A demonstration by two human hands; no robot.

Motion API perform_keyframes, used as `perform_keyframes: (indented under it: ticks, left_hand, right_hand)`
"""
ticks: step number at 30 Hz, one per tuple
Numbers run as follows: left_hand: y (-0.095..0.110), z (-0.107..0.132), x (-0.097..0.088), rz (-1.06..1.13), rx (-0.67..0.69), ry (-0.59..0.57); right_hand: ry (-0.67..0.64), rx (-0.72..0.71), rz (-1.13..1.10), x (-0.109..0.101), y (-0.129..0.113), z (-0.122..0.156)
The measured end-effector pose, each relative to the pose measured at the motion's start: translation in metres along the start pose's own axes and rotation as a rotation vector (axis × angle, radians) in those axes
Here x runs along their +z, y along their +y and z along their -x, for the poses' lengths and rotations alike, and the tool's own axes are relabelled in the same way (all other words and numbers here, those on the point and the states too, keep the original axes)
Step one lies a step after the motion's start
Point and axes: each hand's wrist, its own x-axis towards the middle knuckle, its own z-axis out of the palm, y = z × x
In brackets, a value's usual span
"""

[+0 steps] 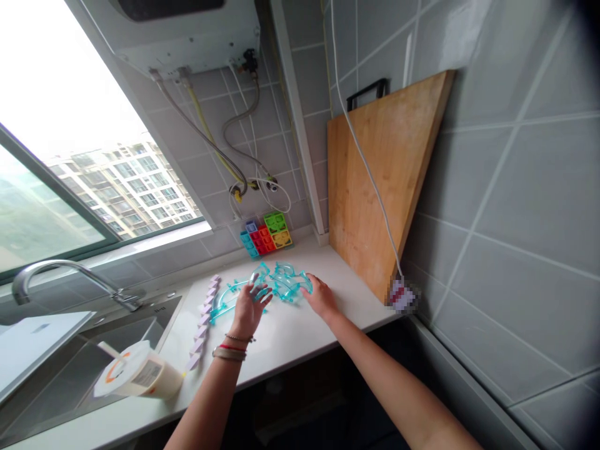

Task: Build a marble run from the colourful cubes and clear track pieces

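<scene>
Translucent teal plastic track pieces (pixel 285 289), curved and tube-like, lie in a loose heap on the white counter. My left hand (pixel 250 306) is over the left side of the heap, with its fingers spread and nothing visible in them. At the right end, my right hand (pixel 319 295) has its thumb and fingers around one teal piece (pixel 306 282), which still lies among the others. A row of small pale lilac blocks (pixel 202 322) stands in a line left of my left hand. Behind the heap, colourful plastic blocks (pixel 265 239) in blue, red, green and yellow lean near the wall.
A lidded drink cup (pixel 157 375) with a straw stands at the counter's left front, beside the sink (pixel 164 328) and its faucet (pixel 94 278). A wooden board (pixel 375 181) leans on the right wall, with a white cable hanging across it. Hoses run down the back wall.
</scene>
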Motion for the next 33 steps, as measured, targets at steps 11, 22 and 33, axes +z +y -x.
perform_keyframes:
  ticks: [11,22,33]
  left_hand:
    - [-0.032,0.143,-0.028,0.257,-0.101,0.023]
    - [-0.034,0.178,-0.033,-0.064,0.030,-0.035]
    - [-0.036,0.185,-0.033,-0.125,0.149,-0.181]
  right_hand:
    - [0.019,0.127,-0.701,-0.031,-0.051,0.042]
    - [-0.365,0.323,-1.304,-0.060,-0.129,0.133]
    - [-0.381,0.359,-1.299,-0.060,-0.134,0.144]
